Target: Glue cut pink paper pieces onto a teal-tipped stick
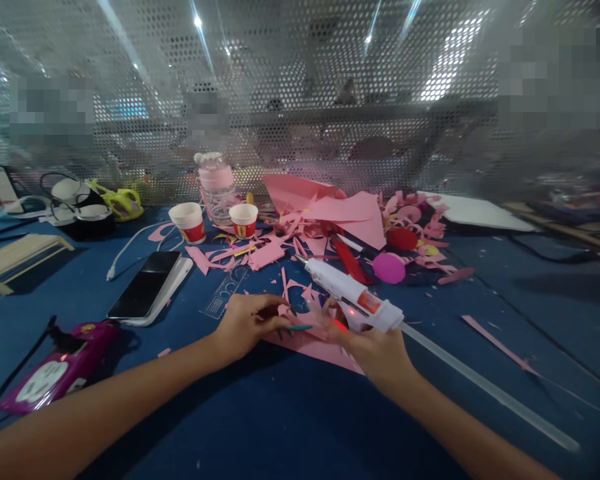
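My right hand (pixel 375 350) grips a white hot glue gun (pixel 353 293) with its nozzle aimed up and to the left; a long clear glue stick (pixel 485 387) trails out of its back to the right. My left hand (pixel 247 323) pinches a small pink paper piece (pixel 286 312) and a thin green stick (pixel 300 327) on the blue table. Both hands rest on a pink paper sheet (pixel 320 348). A red light glows between the hands under the gun.
A heap of pink paper scraps (pixel 345 213) lies behind the hands with a magenta disc (pixel 389 268). To the left are a phone (pixel 145 285), a clear ruler (pixel 225 292), two paper cups (pixel 189 222), a bottle (pixel 216 187) and a purple device (pixel 60 370). A perforated metal screen (pixel 300 100) closes the back.
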A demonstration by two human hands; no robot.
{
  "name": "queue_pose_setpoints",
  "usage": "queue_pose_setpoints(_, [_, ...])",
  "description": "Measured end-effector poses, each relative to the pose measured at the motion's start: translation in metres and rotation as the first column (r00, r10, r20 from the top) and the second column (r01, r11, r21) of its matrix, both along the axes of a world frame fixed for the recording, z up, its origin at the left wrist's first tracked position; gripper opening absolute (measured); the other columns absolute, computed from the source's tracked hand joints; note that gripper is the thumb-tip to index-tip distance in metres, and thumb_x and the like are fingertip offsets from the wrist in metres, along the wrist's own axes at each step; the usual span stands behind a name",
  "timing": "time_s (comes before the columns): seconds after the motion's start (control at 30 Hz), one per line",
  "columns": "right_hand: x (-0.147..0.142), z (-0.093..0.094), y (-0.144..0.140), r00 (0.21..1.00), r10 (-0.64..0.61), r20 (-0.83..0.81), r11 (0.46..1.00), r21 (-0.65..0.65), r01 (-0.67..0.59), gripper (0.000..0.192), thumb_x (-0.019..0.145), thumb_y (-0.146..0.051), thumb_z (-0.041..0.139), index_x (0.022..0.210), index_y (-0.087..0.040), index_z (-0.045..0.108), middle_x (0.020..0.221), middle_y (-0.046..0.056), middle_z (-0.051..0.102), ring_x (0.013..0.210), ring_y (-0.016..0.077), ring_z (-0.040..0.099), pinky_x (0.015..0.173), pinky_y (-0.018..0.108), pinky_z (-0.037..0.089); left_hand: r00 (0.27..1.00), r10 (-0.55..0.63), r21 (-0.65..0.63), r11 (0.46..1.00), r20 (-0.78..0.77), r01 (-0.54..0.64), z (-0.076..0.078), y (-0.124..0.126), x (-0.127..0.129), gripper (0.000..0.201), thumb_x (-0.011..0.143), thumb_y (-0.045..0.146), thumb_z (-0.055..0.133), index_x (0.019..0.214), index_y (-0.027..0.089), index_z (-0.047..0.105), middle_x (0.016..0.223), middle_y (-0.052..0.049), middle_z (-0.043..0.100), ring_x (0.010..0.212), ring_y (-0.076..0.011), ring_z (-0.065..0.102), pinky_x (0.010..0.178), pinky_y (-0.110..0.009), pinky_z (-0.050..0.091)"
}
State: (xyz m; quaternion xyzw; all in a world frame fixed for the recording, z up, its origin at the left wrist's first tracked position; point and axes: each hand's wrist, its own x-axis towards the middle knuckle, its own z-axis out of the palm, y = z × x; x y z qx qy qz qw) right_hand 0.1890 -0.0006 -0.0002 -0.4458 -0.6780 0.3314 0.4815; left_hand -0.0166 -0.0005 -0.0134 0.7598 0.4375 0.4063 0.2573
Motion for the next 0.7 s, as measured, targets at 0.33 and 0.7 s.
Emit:
queue_pose_setpoints(0.33, [-0.006, 0.007, -0.004, 0.993, -0.067, -0.096, 0.997, 0.017, 0.069, 0.011, 0.073, -0.027, 0.058, 0.076, -0.017, 0.06, 0.067, 0.002, 0.063, 0.059, 0.0141, 0.059, 0.057, 0.026, 0.051, 0.975, 0.168, 0.324, 0.939, -0.144, -0.114, 0.001, 0.003, -0.004, 0.017, 0.072, 0.032, 0.063, 0.077, 0.016, 0.06, 0.063, 0.0, 0.063, 0.056, -0.0094, 0.058, 0.051, -0.017, 0.045])
queue_pose_setpoints(0.7, [0.001, -0.004, -0.005, 0.985, 0.113, -0.129, 0.98, -0.149, -0.132, 0.008, 0.071, -0.025, 0.059, 0.069, -0.017, 0.057, 0.058, 0.0, 0.056, 0.054, 0.0133, 0.053, 0.049, 0.024, 0.042, 0.96, 0.254, 0.233, 0.947, -0.117, -0.222, -0.002, 0.008, -0.005, 0.008, 0.073, 0.025, 0.061, 0.075, 0.017, 0.06, 0.062, 0.002, 0.063, 0.054, -0.0089, 0.057, 0.052, -0.018, 0.044])
